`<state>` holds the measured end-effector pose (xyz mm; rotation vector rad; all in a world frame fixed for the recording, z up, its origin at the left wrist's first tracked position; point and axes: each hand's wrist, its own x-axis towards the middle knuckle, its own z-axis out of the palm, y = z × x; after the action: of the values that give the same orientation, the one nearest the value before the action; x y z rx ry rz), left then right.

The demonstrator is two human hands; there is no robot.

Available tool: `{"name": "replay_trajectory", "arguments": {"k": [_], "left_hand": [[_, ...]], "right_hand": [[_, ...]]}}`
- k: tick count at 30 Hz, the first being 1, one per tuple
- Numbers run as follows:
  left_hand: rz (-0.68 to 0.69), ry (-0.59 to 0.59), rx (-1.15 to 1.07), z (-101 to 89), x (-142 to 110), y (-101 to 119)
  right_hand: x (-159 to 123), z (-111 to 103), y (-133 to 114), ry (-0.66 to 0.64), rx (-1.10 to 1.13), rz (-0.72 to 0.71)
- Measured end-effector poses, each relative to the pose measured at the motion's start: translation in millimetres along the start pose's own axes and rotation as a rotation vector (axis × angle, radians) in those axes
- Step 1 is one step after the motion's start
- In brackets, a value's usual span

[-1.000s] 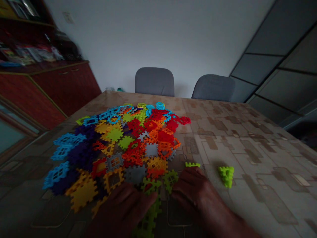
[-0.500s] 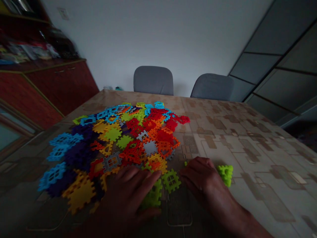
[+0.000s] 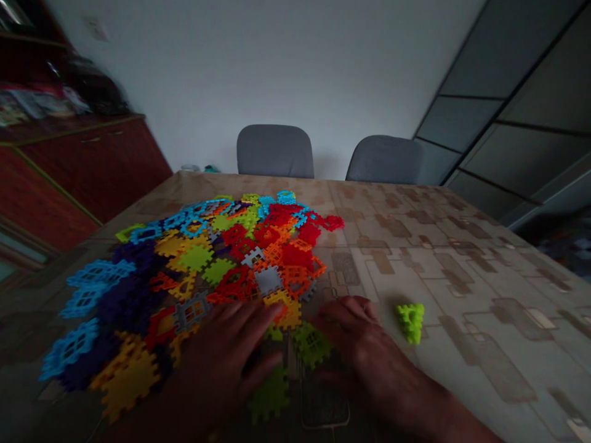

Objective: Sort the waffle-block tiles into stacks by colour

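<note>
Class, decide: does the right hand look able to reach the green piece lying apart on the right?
Probably yes: only patterned tabletop shows between the right hand and the lone green piece to its right, though it seems to be touching a green windowed piece.

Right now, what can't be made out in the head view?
All in the head view:
What lies beneath the left hand: the hand covers it.
Whether the right hand grips the green window piece: the hand hides the contact.
Goods on the cabinet: blurred, partly cut by left edge.
Pile, lowest pieces: covered by others.
</note>
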<state>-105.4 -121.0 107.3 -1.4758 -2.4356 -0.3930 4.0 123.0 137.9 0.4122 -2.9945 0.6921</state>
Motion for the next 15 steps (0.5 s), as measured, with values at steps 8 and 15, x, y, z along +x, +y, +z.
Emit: {"name": "replay_trajectory", "arguments": {"k": [8, 15], "left_hand": [[-0.026, 0.023, 0.003, 11.1, -28.8, -28.2], [-0.029, 0.003, -0.078, 12.5, -13.3, -22.9]], "right_hand": [[13.5, 6.4, 0.4, -0.15, -0.035, -0.04], [17.7, 9.1, 1.7, -0.174, -0.006, -0.087]]}}
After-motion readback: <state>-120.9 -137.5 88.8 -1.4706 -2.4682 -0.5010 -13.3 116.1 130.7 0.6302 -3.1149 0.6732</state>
